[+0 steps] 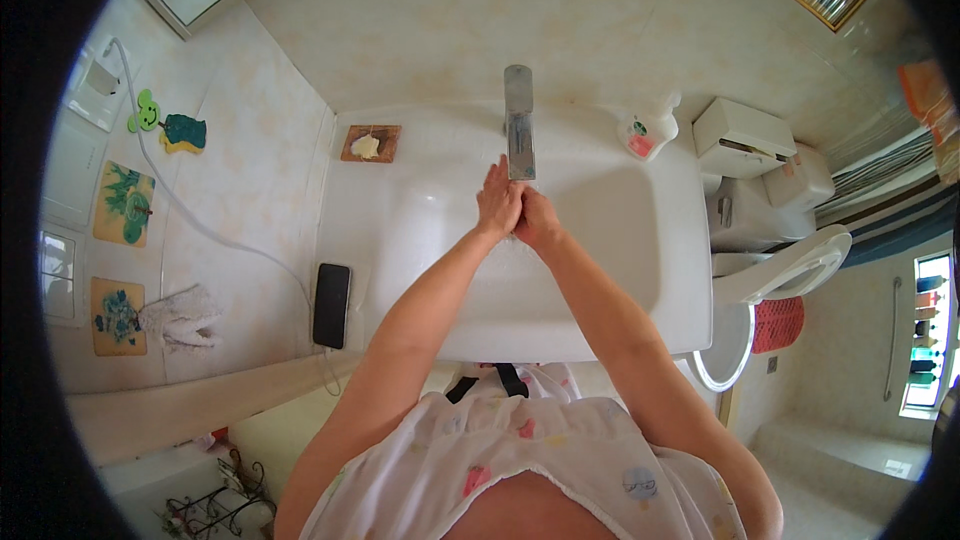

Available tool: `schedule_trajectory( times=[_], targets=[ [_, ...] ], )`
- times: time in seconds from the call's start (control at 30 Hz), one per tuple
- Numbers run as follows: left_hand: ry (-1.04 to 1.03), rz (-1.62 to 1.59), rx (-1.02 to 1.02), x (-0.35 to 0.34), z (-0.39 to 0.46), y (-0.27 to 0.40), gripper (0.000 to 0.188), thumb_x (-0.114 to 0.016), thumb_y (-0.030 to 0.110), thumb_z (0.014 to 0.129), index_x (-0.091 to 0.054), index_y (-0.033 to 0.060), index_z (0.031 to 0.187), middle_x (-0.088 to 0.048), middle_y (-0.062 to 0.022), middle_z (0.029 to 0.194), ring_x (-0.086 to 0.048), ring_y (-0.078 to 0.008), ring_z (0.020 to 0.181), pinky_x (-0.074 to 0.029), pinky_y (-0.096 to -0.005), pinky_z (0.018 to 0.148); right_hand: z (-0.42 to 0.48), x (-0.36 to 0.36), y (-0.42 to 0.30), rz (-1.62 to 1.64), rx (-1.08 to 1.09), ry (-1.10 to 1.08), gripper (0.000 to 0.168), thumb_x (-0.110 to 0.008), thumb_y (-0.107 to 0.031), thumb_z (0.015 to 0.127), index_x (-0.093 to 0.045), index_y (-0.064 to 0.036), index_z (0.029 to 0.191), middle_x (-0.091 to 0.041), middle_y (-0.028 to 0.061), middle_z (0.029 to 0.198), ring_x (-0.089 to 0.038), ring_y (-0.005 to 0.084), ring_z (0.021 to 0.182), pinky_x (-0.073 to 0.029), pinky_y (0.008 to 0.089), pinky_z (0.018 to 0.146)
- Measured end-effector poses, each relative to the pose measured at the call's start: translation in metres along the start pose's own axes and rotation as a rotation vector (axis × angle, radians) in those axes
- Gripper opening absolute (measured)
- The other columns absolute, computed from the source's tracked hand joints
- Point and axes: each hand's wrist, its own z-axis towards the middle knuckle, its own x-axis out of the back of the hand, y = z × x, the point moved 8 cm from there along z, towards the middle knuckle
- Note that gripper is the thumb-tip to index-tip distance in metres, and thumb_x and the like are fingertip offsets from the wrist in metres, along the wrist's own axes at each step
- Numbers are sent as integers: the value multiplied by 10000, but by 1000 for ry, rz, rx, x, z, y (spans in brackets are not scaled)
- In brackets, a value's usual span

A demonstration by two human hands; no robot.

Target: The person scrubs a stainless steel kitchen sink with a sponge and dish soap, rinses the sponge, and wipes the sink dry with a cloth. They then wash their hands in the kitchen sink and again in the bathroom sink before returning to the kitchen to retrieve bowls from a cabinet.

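Note:
Under the spout of a chrome faucet (520, 127), both my hands meet over a white washbasin (600, 334). My left hand (499, 199) has its fingers extended towards the faucet, its inner side against my other hand. My right hand (537, 216) is curled and presses on the left one; whether anything lies between them is hidden. A little water seems to splash just below the hands. On the basin's back left corner, a piece of pale soap (366, 147) rests on a brown soap dish (392, 133). A white pump bottle (651, 133) stands at the back right.
A black smartphone (331, 306) lies on the basin's left edge beside a white cable (217, 234). A green sponge (186, 131) and a pale cloth (180, 315) hang on the left wall. To the right are a toilet with raised lid (802, 270) and a white box (742, 136).

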Motion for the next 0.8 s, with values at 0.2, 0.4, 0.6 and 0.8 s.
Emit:
schedule_trajectory(
  times=[0.2, 0.4, 0.6, 0.8],
  targets=[
    [88, -474, 126, 78, 37, 72, 381, -415, 142, 773, -488, -20, 1110, -580, -145, 1002, -538, -189, 804, -436, -318, 711, 51, 20, -42, -548, 241, 32, 299, -569, -147, 859, -522, -64, 1143, -573, 51, 1059, -539, 208, 1021, -452, 361, 867],
    [72, -701, 123, 90, 22, 96, 230, -489, 141, 804, -538, 13, 988, -597, -67, 741, -525, -122, 629, -430, -278, 618, 13, 5, -34, -929, 439, 112, 276, -624, -193, 812, -567, -88, 1060, -573, 33, 1007, -518, 206, 1010, -420, 358, 828],
    [0, -215, -220, -21, -21, 33, 374, -461, 309, 917, -517, 89, 1214, -568, -158, 1127, -496, -279, 1125, -392, -364, 945, 14, 28, -7, 67, 7, -66, 206, -466, -228, 906, -561, -50, 946, -580, 73, 894, -561, 226, 793, -483, 351, 716],
    [101, -35, 83, 10, 39, -43, 385, -418, 213, 846, -479, 26, 1176, -549, -141, 1093, -476, -306, 1072, -390, -461, 874, 4, 21, -11, 144, -91, 152, 184, -398, -36, 898, -510, 95, 961, -589, 139, 943, -599, 223, 849, -530, 290, 756]
  ],
)
